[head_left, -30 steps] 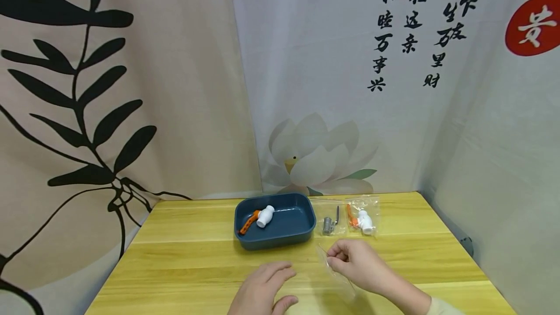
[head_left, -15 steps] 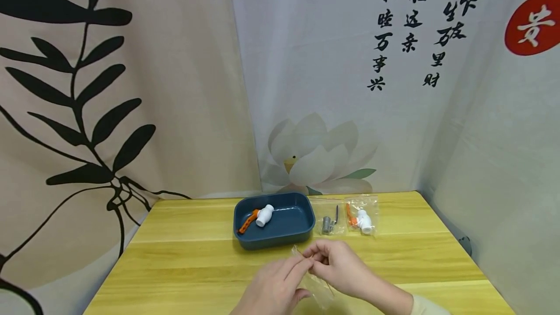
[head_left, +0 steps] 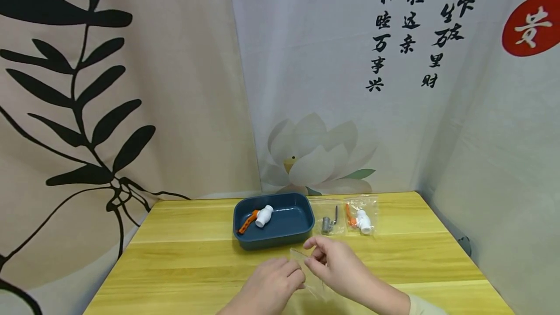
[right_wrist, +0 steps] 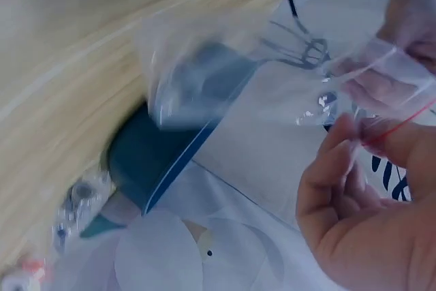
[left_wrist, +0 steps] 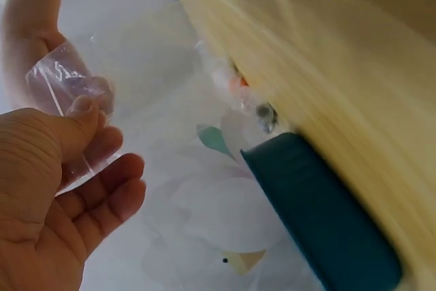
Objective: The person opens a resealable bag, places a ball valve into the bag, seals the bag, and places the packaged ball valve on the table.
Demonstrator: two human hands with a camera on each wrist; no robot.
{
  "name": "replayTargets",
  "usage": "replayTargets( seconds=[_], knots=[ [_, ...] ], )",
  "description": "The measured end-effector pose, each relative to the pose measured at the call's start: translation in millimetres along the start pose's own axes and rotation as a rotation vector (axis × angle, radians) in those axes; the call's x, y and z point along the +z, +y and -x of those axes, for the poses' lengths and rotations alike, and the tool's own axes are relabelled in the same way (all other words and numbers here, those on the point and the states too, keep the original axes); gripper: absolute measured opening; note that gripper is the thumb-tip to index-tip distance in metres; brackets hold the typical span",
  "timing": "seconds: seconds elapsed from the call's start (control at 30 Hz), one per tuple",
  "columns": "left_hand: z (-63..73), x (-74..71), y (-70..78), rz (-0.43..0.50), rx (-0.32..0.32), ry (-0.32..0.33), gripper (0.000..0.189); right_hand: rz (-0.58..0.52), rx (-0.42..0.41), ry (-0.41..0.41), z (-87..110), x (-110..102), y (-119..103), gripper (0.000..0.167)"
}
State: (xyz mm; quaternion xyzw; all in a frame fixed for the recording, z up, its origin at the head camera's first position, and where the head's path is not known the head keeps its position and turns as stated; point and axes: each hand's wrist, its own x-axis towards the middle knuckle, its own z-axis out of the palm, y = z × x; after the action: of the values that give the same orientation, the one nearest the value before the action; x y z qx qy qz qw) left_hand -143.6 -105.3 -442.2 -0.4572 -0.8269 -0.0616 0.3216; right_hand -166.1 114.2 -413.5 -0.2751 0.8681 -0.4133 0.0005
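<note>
My left hand [head_left: 272,283] and right hand [head_left: 343,267] meet over the table front, with a clear plastic zip bag [head_left: 313,283] between them. In the left wrist view, the left thumb and forefinger pinch the bag [left_wrist: 60,73]. The right wrist view shows the right thumb and fingertips pinching the bag [right_wrist: 235,93] beside its red seal line [right_wrist: 402,127]. No contents show inside it. Behind the hands is a dark blue tray [head_left: 276,243], holding a white plastic valve-like piece [head_left: 264,216] with an orange lever [head_left: 248,222].
Right of the tray lies a clear bag with a grey cylinder [head_left: 326,225] and a thin bent rod [head_left: 336,214]. Beside it another clear bag holds a white piece [head_left: 363,222] with an orange lever [head_left: 351,215]. A printed curtain [head_left: 197,111] hangs behind the wooden table [head_left: 183,252].
The right hand has moved left with the bag to meet the left hand. The left hand, loose before, now grips the bag too, and has shifted slightly back to the left.
</note>
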Motion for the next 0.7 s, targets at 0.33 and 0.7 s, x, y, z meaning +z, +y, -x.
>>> replayTargets(
  seconds=[0.33,0.7],
  knots=[
    [-14.8,-19.2,-16.1,-0.061,0.159,-0.064,0.015,0.543,-0.873,0.028,-0.7,-16,7,0.043],
    [-21.2,-25.1,-24.5,-0.218,0.411,-0.184,0.008,1.297,-0.958,-0.086,2.4,-12,-6,0.006]
  ],
)
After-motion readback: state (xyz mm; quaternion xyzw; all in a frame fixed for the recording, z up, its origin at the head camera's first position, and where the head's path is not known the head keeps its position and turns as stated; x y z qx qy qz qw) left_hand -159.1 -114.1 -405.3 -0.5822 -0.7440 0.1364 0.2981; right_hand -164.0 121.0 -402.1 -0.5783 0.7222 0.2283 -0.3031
